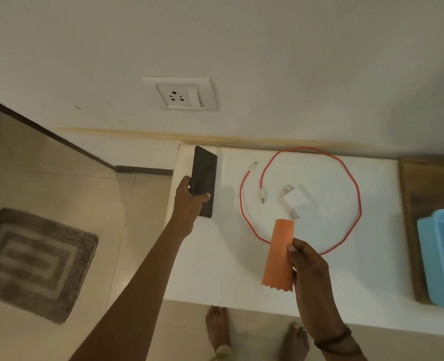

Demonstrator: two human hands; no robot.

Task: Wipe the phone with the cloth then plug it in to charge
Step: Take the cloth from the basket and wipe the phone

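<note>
A black phone [204, 175] lies lengthwise at the far left corner of the white table [215, 269]. My left hand [189, 201] grips its near end, thumb across the screen. My right hand [308, 267] pinches an orange cloth [279, 254], folded into a long strip, above the table's near middle. A red charging cable [356, 194] lies in a loose loop on the table, both of its white plugs free. The white charger adapter [295, 200] rests inside the loop, unconnected. A white wall socket [180, 94] with a switch sits on the wall above the table.
A light blue plastic tub [442, 256] stands on a wooden surface at the right edge. A grey mat [33, 261] lies on the tiled floor to the left. My bare feet [218, 327] show below the table's near edge.
</note>
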